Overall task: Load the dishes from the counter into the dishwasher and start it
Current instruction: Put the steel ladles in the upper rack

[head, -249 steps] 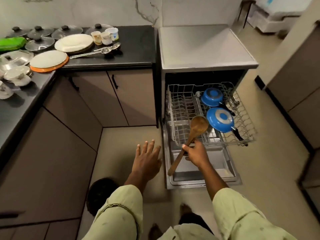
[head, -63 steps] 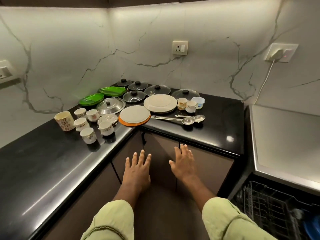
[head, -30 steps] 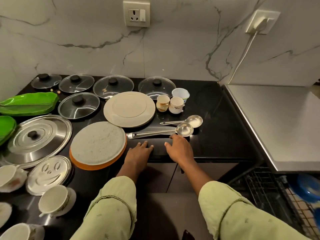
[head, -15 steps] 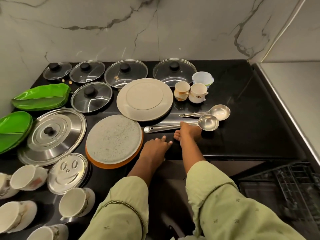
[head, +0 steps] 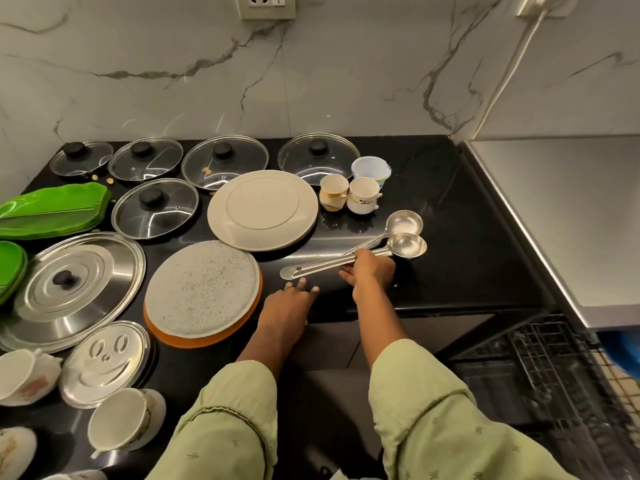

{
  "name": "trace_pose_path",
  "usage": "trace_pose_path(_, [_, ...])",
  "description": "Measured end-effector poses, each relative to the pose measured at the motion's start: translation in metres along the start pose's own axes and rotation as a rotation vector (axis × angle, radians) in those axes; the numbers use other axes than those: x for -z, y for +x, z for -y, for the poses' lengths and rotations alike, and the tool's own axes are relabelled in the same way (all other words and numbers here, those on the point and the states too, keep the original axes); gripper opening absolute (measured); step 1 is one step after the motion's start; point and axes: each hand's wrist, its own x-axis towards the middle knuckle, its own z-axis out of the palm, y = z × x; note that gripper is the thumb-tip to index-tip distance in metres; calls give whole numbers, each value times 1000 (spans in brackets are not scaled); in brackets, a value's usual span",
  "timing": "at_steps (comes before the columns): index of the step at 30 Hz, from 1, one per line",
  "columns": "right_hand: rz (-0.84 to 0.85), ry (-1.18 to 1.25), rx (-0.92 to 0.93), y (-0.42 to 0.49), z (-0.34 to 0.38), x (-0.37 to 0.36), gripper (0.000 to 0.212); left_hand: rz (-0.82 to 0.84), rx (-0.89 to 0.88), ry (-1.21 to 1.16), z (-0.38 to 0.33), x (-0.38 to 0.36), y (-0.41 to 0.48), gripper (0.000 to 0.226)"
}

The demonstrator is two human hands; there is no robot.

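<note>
The right grip curls round the long shiny steel ladle, centre right. The left grip rests flat, fingers straight, on the black table.

**Pale green sleeves, uncovered forearms**

From where I stand, the person wears a loose top in a pale, slightly yellowish green. The left sleeve and the right sleeve are both wide and soft and creased into folds. Each ends in a broad cuff, marked off by a line of darker stitching that runs a little unevenly around the arm. Small embroidered motifs in a deeper green are scattered over the cloth. Below the cuffs the forearms are uncovered, as are the left hand and the right hand
</note>
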Motion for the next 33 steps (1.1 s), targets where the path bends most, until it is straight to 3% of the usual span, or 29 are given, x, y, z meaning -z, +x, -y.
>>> trace_pose_path(4, [118, 1, 22, -3, 13, 35, 20, -55, 54, -101, 1, -6, -2, 69])
trace_pose_path(8, [254, -167, 95, -4, 23, 81, 1, -39, 110, -138, -12, -12, -8, 78])
trace_pose_path(14, [345, -432, 189, -1, 29, 156, 13, -181, 103, -83, -67, -20, -30, 68])
trace_pose_path(19, [409, -458, 212, -5, 30, 208, 6, -298, 19, -81, -127, -13, -47, 58])
trace_pose_path(33, [556, -512, 250, -5, 42, 361, 12, -322, 116, -134, -289, -42, -107, 63])
